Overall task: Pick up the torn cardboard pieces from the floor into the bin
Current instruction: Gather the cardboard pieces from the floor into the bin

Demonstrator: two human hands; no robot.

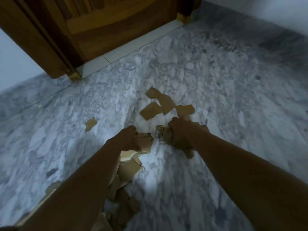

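Nearest, torn cardboard pieces litter the marble floor under the left arm. The left hand and right hand each clutch a bundle of scraps. Beyond, a far cluster and a lone scrap remain toward the door. No bin shows, so the job seems partway done.

Home interior, looks like a room or hallway. Polished grey-white marble floor, panelled wooden door upper left of the frame. Plain pale wall upper right.
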